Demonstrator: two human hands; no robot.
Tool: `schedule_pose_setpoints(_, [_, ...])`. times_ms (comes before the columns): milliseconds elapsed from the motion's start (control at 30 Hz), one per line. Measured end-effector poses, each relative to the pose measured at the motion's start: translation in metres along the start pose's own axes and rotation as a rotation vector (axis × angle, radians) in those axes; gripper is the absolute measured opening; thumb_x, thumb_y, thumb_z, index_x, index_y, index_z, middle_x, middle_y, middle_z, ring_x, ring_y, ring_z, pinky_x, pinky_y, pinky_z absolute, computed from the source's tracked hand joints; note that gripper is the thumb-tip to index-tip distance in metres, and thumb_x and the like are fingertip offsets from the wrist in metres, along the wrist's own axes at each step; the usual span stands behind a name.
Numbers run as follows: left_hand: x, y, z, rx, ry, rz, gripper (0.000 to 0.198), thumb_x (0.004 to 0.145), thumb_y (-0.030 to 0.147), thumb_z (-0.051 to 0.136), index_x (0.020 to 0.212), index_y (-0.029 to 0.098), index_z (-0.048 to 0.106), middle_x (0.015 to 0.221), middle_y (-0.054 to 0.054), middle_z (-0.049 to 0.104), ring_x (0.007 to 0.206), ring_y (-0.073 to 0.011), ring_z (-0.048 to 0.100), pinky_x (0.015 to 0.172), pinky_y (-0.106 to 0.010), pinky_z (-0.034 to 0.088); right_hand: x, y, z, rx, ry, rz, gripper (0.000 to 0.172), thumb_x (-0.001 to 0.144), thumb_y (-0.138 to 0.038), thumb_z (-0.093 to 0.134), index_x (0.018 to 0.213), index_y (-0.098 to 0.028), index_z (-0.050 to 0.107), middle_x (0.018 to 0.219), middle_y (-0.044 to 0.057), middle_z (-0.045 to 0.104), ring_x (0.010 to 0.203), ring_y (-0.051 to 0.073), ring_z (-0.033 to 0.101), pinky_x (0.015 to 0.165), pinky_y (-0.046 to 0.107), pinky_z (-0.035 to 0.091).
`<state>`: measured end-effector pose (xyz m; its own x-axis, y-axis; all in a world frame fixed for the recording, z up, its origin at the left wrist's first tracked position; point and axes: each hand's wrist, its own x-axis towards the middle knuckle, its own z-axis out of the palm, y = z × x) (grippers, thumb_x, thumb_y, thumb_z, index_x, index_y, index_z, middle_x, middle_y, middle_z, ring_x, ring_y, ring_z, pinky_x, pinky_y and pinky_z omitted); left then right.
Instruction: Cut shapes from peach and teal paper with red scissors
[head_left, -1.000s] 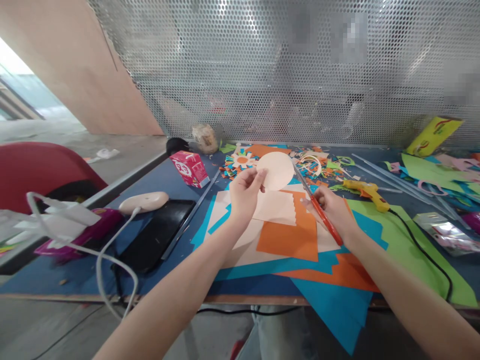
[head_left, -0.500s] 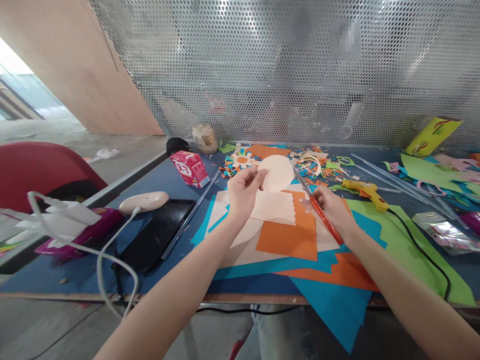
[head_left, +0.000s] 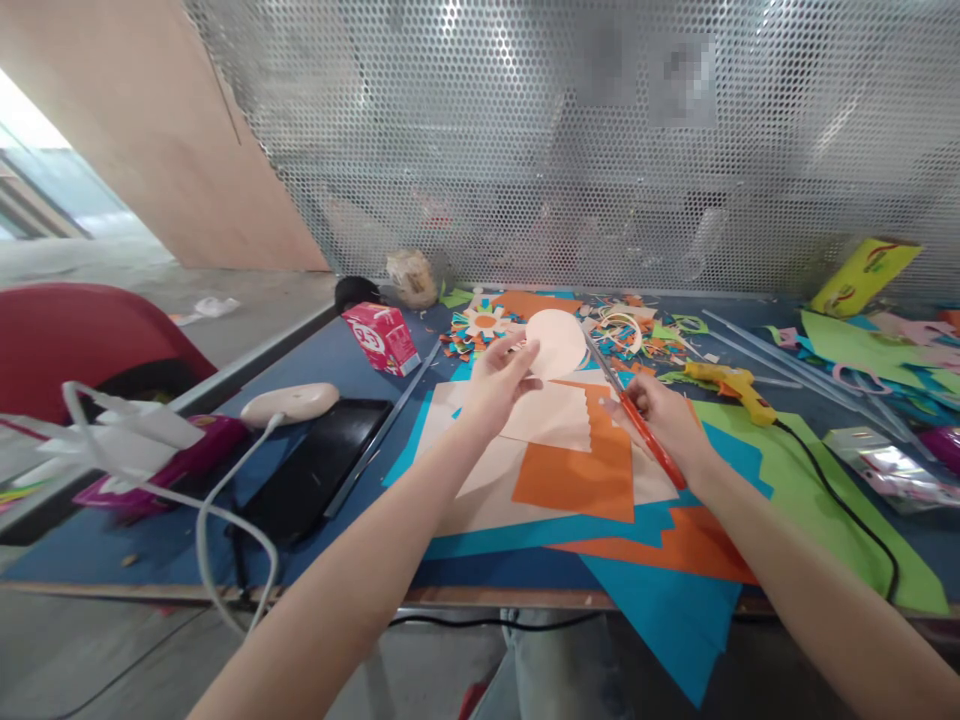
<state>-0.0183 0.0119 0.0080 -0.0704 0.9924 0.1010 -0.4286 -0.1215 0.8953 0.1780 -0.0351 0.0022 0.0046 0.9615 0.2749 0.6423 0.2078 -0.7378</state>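
Observation:
My left hand (head_left: 499, 385) pinches the left edge of a pale peach paper circle (head_left: 557, 342) and holds it up above the table. My right hand (head_left: 664, 415) is closed round orange-handled scissors (head_left: 628, 403), whose blades point up and left toward the circle's right edge. Below both hands lie overlapping sheets: a peach sheet with a stepped edge (head_left: 551, 415), an orange sheet (head_left: 585, 475) and blue sheets (head_left: 660, 600).
A yellow glue gun (head_left: 731, 385) with a black cord lies right of my right hand on green paper (head_left: 825, 500). Paper scraps and a paper flower (head_left: 484, 322) lie behind. A red carton (head_left: 380, 338), a black tablet (head_left: 315, 465) and white cable (head_left: 210, 510) sit left.
My left hand has moved the paper circle slightly down and away, and its fingers have shifted on the edge. My right hand with the scissors has stayed in place.

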Motion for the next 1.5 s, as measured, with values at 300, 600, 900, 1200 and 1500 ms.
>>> schedule_pose_setpoints(300, [0.002,-0.003,0.0,-0.096,-0.007,-0.001,0.042,0.041,0.026,0.09,0.068,0.014,0.06,0.059,0.004,0.061,0.047,-0.004,0.053,0.047,-0.018,0.047,0.003,-0.002,-0.001,0.011,0.028,0.012,0.054,0.066,-0.076,0.057,0.064,-0.025,0.041,0.051,-0.005,0.045,0.049,0.013,0.039,0.048,0.026,0.03])
schedule_pose_setpoints(600, [-0.004,-0.001,0.004,-0.024,-0.04,0.053,0.036,0.045,0.027,0.088,0.069,0.013,0.065,0.062,0.001,0.066,0.049,-0.0052,0.054,0.045,-0.019,0.047,0.002,0.007,0.005,0.113,-0.033,0.054,0.052,0.069,-0.072,0.06,0.07,-0.024,0.041,0.057,-0.006,0.044,0.052,0.012,0.041,0.048,0.026,0.031])
schedule_pose_setpoints(900, [-0.007,-0.001,0.007,0.021,-0.085,0.044,0.04,0.044,0.033,0.089,0.066,0.014,0.062,0.061,0.003,0.064,0.046,-0.004,0.052,0.045,-0.019,0.048,0.001,-0.001,0.001,0.062,0.009,0.042,0.055,0.068,-0.076,0.057,0.067,-0.024,0.04,0.053,-0.006,0.045,0.047,0.012,0.04,0.046,0.026,0.03])
schedule_pose_setpoints(1200, [-0.003,0.001,0.004,-0.024,-0.018,0.075,0.042,0.042,0.034,0.09,0.066,0.014,0.062,0.059,0.004,0.063,0.048,-0.0044,0.052,0.045,-0.018,0.047,0.002,-0.003,-0.001,0.008,0.036,0.028,0.055,0.068,-0.076,0.056,0.065,-0.024,0.039,0.052,-0.005,0.044,0.049,0.012,0.038,0.047,0.026,0.031])
schedule_pose_setpoints(1500, [-0.001,-0.002,-0.001,0.146,-0.074,0.205,0.031,0.055,0.031,0.084,0.068,0.014,0.061,0.061,0.003,0.064,0.044,-0.0046,0.052,0.045,-0.02,0.043,0.004,0.001,0.002,0.062,0.003,0.034,0.055,0.066,-0.076,0.057,0.067,-0.024,0.04,0.055,-0.005,0.047,0.051,0.013,0.043,0.048,0.026,0.033])
